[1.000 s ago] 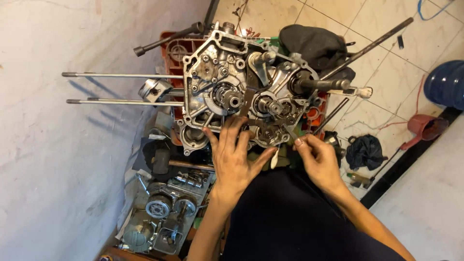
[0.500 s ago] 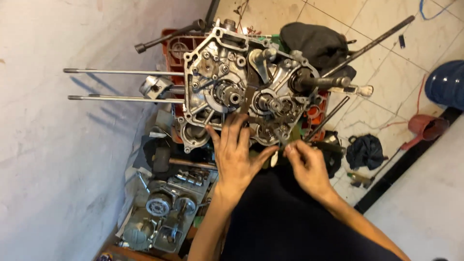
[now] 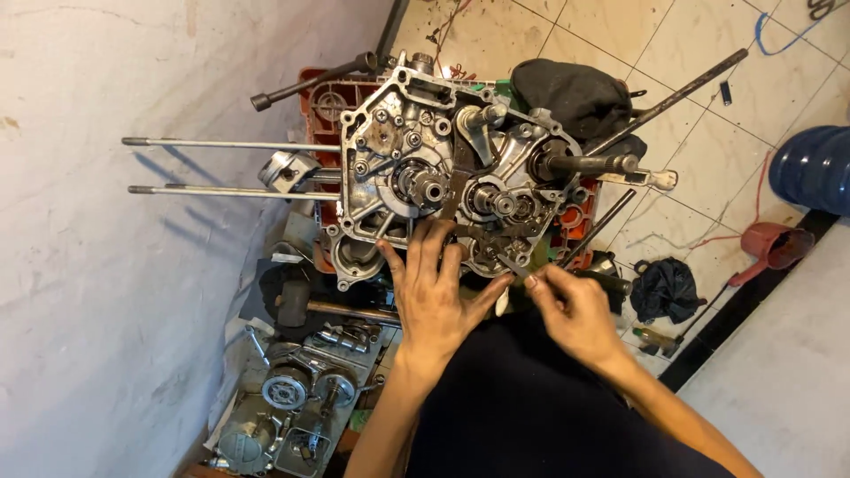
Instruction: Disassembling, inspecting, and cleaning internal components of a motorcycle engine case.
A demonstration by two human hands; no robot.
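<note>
Pressing down on the near edge of an opened engine crankcase [image 3: 443, 177], the person's left hand [image 3: 434, 292] lies flat with fingers spread, fingertips on the metal just below the central gears. Beside it, at the crankcase's lower right corner, the right hand [image 3: 571, 310] is closed in a pinch around a thin metal tool [image 3: 513, 267], its tip angled up against the casing. The crankcase sits on an orange plastic crate [image 3: 323, 106], with two long studs [image 3: 221, 166] jutting left from it toward the white wall [image 3: 106, 265]. A black cloth [image 3: 575, 93] lies against its upper right side. Below and left of the crankcase, a tray of loose engine parts [image 3: 283, 407] rests on the floor. Far right of it stands a blue container [image 3: 815, 168], with a red funnel [image 3: 770, 248] just below.
</note>
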